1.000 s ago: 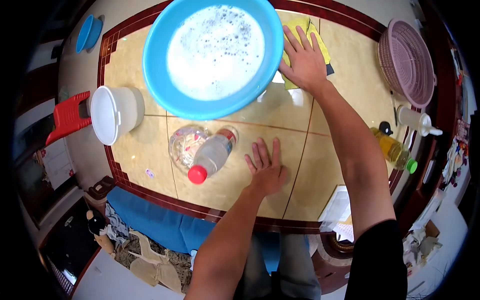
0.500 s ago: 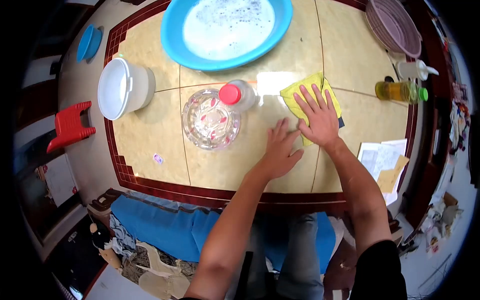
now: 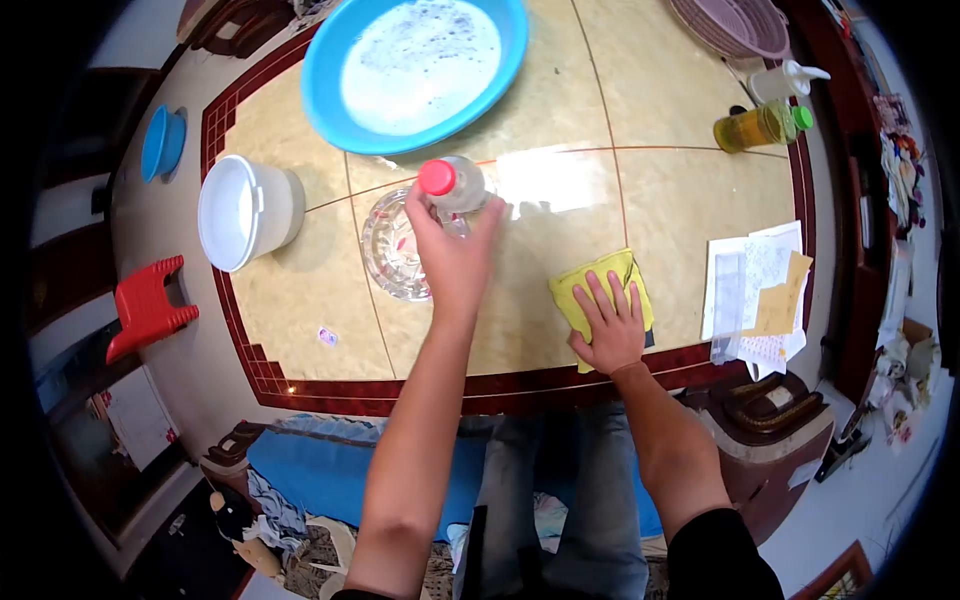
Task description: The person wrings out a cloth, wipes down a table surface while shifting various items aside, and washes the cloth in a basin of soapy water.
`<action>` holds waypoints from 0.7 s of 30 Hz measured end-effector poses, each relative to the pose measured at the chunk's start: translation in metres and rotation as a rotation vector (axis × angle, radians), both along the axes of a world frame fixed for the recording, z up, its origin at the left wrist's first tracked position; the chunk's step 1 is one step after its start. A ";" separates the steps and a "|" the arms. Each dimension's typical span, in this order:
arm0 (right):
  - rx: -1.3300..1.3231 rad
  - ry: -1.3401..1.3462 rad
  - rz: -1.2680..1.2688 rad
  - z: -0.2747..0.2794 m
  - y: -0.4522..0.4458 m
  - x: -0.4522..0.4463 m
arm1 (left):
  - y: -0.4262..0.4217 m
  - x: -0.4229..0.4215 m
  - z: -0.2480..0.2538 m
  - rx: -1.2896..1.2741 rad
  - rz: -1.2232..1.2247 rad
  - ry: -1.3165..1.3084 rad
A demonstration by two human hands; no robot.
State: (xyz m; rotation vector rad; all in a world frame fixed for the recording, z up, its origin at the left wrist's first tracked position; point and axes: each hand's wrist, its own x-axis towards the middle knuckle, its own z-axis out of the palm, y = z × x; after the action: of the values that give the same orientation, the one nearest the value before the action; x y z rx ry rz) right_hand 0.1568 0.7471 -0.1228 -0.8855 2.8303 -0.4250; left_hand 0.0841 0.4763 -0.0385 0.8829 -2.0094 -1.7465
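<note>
My left hand (image 3: 455, 262) is around the near side of a clear bottle with a red cap (image 3: 466, 184), thumb on one side and fingers on the other. Partly hidden under that hand, a clear glass dish (image 3: 385, 262) with pink marks sits on the tabletop. My right hand (image 3: 612, 332) lies flat, fingers spread, on a folded yellow cloth (image 3: 566, 290) near the table's front edge. A dark corner of the cloth shows beside the palm.
A blue basin (image 3: 318, 75) of sudsy water and a white bucket (image 3: 275, 208) stand on the tiled table (image 3: 520, 330). Farther right are a green-capped bottle (image 3: 750, 130), a white pump bottle (image 3: 775, 84), a purple basket (image 3: 735, 30) and papers (image 3: 725, 270). A red stool (image 3: 145, 305) stands left.
My left hand has gone from beside the cloth to the red-capped bottle and closed around it. My right hand has drawn the cloth toward the front edge. The view has shifted.
</note>
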 end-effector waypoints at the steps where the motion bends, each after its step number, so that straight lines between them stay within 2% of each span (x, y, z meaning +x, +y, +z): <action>1: -0.007 -0.010 -0.005 -0.001 0.001 -0.001 | 0.000 -0.008 -0.002 0.112 0.010 0.022; 6: -0.038 -0.034 -0.009 -0.004 0.006 -0.003 | 0.026 -0.037 -0.003 0.021 0.031 0.050; 10: -0.061 -0.061 -0.010 -0.005 0.010 -0.004 | 0.084 -0.063 -0.007 0.084 -0.054 -0.004; 13: -0.090 -0.038 -0.027 -0.014 0.014 0.002 | 0.133 -0.083 -0.017 0.041 -0.238 -0.012; 16: -0.081 -0.071 -0.028 -0.024 0.019 0.006 | 0.180 -0.098 -0.013 -0.043 -0.317 0.039; 21: -0.010 -0.129 -0.011 -0.018 0.017 0.004 | 0.213 -0.109 -0.009 -0.157 -0.330 -0.020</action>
State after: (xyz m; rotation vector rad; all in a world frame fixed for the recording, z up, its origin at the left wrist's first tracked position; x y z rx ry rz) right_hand 0.1606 0.7639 -0.1405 -0.8132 2.7190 -0.4795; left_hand -0.0252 0.6897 -0.0470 0.5441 -2.3760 -1.7124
